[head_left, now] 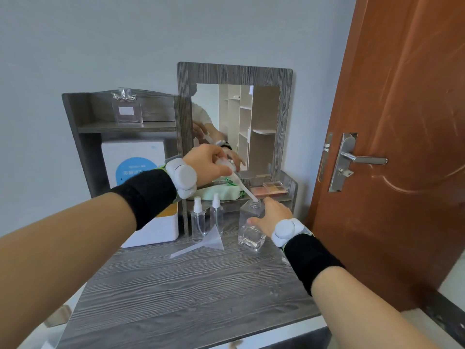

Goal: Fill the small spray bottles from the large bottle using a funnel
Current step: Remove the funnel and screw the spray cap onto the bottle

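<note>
Clear plastic fills our hands. Our left hand point(208, 165) pinches the pump head point(224, 164), and its dip tube point(245, 190) slants down to the mouth of the large bottle point(251, 235). Our right hand point(273, 217) grips that bottle, fingers curled round its shoulder. We cannot tell how full it is. The nearer spray bottle point(198, 224) and farther spray bottle point(217, 215) stand capped just left of it. The funnel point(210, 244) lies tipped on the grey wood-grain table point(201, 293). Behind are a mirror point(236, 117) and a brown door point(402, 109).
</note>
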`<state>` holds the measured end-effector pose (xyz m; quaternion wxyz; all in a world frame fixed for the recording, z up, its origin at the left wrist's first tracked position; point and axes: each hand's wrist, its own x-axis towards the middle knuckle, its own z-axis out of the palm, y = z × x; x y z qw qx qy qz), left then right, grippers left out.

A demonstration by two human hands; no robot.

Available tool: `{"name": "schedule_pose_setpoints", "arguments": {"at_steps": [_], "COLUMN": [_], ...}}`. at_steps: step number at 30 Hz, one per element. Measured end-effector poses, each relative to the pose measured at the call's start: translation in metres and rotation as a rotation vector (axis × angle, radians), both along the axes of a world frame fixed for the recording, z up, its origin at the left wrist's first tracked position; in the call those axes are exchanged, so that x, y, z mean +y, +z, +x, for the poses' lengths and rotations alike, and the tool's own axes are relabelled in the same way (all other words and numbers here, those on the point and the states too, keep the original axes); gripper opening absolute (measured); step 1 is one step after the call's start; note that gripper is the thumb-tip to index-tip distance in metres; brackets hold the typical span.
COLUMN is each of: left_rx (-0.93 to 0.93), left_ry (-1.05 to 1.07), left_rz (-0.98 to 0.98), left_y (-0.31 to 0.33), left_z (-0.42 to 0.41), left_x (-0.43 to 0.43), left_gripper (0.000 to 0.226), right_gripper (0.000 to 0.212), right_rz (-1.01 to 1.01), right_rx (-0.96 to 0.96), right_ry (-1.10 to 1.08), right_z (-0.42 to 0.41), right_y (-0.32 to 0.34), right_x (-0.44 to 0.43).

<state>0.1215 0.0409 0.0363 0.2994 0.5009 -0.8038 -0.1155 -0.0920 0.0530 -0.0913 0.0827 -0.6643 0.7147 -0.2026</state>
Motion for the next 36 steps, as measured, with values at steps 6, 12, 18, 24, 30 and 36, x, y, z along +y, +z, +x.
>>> {"name": "schedule_pose_setpoints", "arguments": {"at_steps": [6, 12, 18, 24, 30, 36], "left_rx": [-0.196, -0.431, -0.631, -0.613, -0.579, -0.655], "left_ry": [0.002, 0.009, -0.035, -0.133, -0.186, -0.048], "left_rz": [-0.013, 0.076, 0.171, 0.185, 0.257, 0.186], "left_y": [-0.001, -0.013, -0.036, -0.038, -0.037, -0.045], "left_z": [-0.032, -0.071, -0.096, -0.093, -0.09, -0.093], "left_x": [-0.012, -0.028, -0.044, -0.044, -0.046, -0.05], "left_gripper": [0.02, 0.037, 0.028, 0.037, 0.052, 0.038], "right_gripper": [0.048, 0.052, 0.043, 0.036, 0.038, 0.033], "right_rz": [0.023, 0.062, 0.078, 0.062, 0.051, 0.053], "right_rx": [0.024, -0.004, -0.09, -0.126, -0.138, -0.149], "right_ry": [0.03, 0.027, 0.049, 0.054, 0.066, 0.078], "right_z": [0.002, 0.001, 0.0, -0.001, -0.001, -0.003], "right_y": [0.004, 0.002, 0.0, 0.005, 0.007, 0.004], "right_x": [-0.005, -0.01, -0.013, -0.006, -0.003, -0.005]}}
